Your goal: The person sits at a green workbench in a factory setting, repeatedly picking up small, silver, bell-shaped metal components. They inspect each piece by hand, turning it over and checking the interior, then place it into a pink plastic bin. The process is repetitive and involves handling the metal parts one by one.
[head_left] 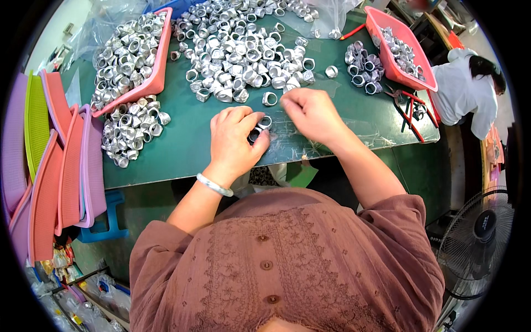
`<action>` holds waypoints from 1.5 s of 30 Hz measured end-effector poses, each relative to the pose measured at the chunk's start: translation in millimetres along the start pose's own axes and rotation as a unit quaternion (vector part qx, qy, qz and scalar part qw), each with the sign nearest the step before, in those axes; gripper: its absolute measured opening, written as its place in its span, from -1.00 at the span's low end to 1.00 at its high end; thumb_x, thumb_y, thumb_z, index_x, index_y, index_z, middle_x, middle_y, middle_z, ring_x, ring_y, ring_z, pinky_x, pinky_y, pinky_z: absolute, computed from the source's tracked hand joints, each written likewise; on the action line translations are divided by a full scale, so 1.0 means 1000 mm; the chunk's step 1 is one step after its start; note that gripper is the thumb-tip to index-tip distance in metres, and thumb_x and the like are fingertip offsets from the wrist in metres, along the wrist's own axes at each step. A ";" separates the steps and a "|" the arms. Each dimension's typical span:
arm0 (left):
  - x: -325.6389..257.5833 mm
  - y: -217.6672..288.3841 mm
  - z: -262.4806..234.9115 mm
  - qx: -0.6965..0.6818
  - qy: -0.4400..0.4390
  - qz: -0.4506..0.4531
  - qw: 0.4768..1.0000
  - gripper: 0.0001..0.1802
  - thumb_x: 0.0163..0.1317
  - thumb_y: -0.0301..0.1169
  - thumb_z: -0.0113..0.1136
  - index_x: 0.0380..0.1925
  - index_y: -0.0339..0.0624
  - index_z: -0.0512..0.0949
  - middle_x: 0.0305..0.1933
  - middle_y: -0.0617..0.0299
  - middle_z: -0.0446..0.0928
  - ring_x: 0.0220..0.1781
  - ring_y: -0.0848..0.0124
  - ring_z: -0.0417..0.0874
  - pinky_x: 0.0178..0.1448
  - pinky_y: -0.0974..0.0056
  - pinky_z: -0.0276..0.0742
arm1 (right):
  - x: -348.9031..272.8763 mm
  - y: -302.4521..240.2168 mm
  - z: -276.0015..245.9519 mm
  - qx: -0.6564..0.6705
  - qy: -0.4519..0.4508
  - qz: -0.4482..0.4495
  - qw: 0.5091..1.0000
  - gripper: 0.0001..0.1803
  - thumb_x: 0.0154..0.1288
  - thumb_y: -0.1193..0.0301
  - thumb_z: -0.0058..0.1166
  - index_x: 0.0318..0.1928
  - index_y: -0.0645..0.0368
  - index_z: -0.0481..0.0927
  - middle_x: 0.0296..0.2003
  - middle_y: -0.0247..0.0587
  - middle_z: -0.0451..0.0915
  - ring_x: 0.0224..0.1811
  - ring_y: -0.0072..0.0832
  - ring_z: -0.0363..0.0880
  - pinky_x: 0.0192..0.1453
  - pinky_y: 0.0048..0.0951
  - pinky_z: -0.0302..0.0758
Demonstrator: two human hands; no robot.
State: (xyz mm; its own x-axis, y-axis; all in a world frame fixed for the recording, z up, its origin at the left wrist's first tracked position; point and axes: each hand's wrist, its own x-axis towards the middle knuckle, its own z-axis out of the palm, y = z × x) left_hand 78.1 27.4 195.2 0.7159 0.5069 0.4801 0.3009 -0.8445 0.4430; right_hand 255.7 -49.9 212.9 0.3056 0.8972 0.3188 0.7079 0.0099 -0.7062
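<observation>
Left hand (235, 138) grips one metal ring (264, 123); two pink trays (156, 66) hold more.

place: small workshop | signs: green worktable (182, 149) heaped with metal fittings (243, 50), pink sorting trays (157, 72), stacked trays (61, 166)

Person wears brown short-sleeved top (287, 265) w/ embroidered front & round buttons (266, 265), plus pale bangle (214, 185) on left wrist.

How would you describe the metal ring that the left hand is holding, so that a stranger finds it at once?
Start at the green table and its big heap of silver rings. Below the heap are two hands; the left hand pinches one metal ring. Unlike its neighbours, it sits between fingertips, not loose on the table.
</observation>
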 end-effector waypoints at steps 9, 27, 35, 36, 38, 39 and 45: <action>0.000 0.004 -0.001 0.021 0.012 0.017 1.000 -0.65 -0.06 -0.36 0.26 -0.19 -0.16 0.61 -0.20 0.18 0.49 -0.08 0.19 0.49 0.09 0.13 0.30 | 0.002 -0.008 0.017 -0.195 -0.032 -0.031 0.980 -0.68 0.18 0.29 0.12 -0.10 0.17 0.51 -0.51 -0.05 0.62 -0.41 -0.12 0.63 -0.34 -0.13 0.51; -0.004 -0.001 0.002 0.016 0.017 -0.004 1.000 -0.35 0.02 -0.20 0.30 0.11 -0.27 0.41 0.00 0.06 0.48 0.06 0.13 0.44 0.18 0.05 0.22 | 0.000 -0.002 0.025 -0.062 -0.014 -0.103 0.993 -0.60 0.04 0.67 0.06 -0.03 0.31 0.49 -0.27 -0.02 0.52 -0.26 -0.10 0.55 -0.15 -0.24 0.50; -0.002 0.002 -0.003 0.021 -0.010 -0.009 1.000 -0.36 0.04 -0.23 0.27 0.15 -0.24 0.42 0.03 0.03 0.49 0.08 0.12 0.45 0.21 0.09 0.22 | -0.007 0.001 0.000 0.003 0.047 -0.060 0.997 -0.69 0.10 0.66 -0.03 -0.09 0.26 0.50 -0.23 0.01 0.52 -0.18 -0.03 0.53 -0.11 -0.16 0.48; -0.002 0.002 -0.002 0.026 -0.010 -0.009 1.000 -0.36 0.04 -0.23 0.27 0.15 -0.24 0.41 0.03 0.03 0.48 0.08 0.12 0.45 0.21 0.09 0.22 | -0.006 0.005 -0.004 -0.021 0.061 -0.059 0.996 -0.71 0.10 0.66 -0.03 -0.11 0.26 0.51 -0.23 0.00 0.52 -0.18 -0.03 0.53 -0.11 -0.17 0.48; -0.001 0.001 0.000 0.034 -0.012 -0.006 0.999 -0.34 0.04 -0.22 0.27 0.16 -0.23 0.41 0.04 0.04 0.48 0.08 0.13 0.45 0.22 0.09 0.21 | -0.005 0.013 -0.009 -0.053 0.074 -0.053 0.994 -0.76 0.13 0.62 -0.01 -0.15 0.25 0.51 -0.23 -0.03 0.53 -0.19 -0.05 0.53 -0.13 -0.16 0.48; 0.000 0.002 0.000 0.032 -0.016 -0.008 0.999 -0.34 0.04 -0.21 0.28 0.17 -0.21 0.41 0.04 0.05 0.48 0.08 0.13 0.44 0.22 0.09 0.21 | -0.006 0.014 -0.009 -0.062 0.073 -0.047 0.994 -0.77 0.13 0.60 0.01 -0.15 0.24 0.52 -0.23 -0.03 0.53 -0.19 -0.05 0.53 -0.13 -0.16 0.48; 0.008 0.009 -0.005 0.043 -0.060 -0.014 0.997 -0.30 0.03 -0.15 0.30 0.21 -0.10 0.39 0.06 0.05 0.47 0.10 0.14 0.43 0.22 0.10 0.21 | -0.005 0.011 -0.007 -0.084 0.035 0.031 0.995 -0.76 0.12 0.43 0.16 -0.19 0.23 0.52 -0.25 -0.05 0.55 -0.21 -0.07 0.55 -0.15 -0.16 0.48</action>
State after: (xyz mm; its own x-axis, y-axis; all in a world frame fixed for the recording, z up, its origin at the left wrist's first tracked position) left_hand 83.4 24.6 206.9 0.7751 0.5107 0.3721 0.3707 -0.8444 0.3868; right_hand 267.1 -57.1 207.8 0.3914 0.8605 0.3260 0.7814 -0.1237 -0.6116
